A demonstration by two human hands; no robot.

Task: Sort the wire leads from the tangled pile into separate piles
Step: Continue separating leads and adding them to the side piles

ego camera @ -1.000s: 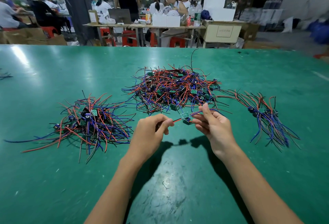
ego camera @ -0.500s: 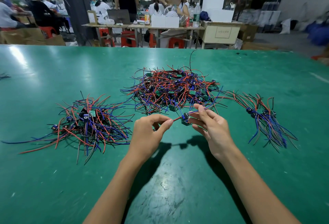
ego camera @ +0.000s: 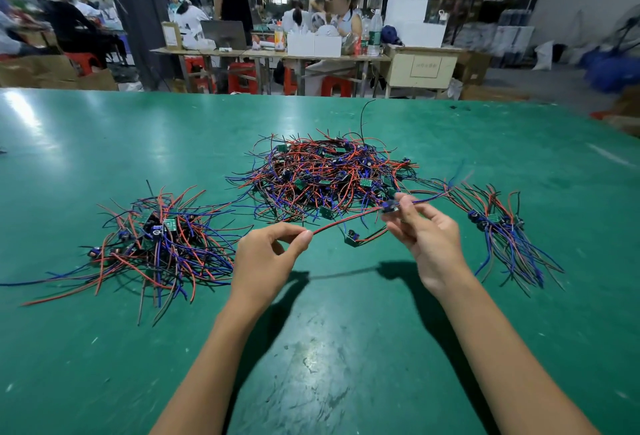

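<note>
- A tangled pile [ego camera: 329, 178] of red, blue and black wire leads with small green boards is lying at the centre of the green desk [ego camera: 104, 144]; it is looking the densest of the three heaps, so most of the sorting is judged to be remaining.
- A left pile [ego camera: 162, 244] is sitting well apart from the tangle, its leads fanning out loosely around a cluster of boards; a good share of the work is appearing done here.
- A right pile [ego camera: 502, 237] is lying beside the tangle's right edge, thinner, with its wires trailing toward the near side.
- The left hand [ego camera: 266, 261] is pinching the end of a red wire [ego camera: 346, 221] between thumb and forefinger, its grip closed on the wire.
- The right hand [ego camera: 426, 234] is pinching the small component [ego camera: 389, 207] of the same lead, with a blue wire [ego camera: 426, 197] running off toward the right pile.
- The lead is being held stretched between both hands, above the desk and just in front of the tangle; it is judged to be freed or nearly so, and not yet placed in either sorted pile.
- One loose board [ego camera: 351, 238] is lying on the desk between the hands, seemingly unsorted.
</note>
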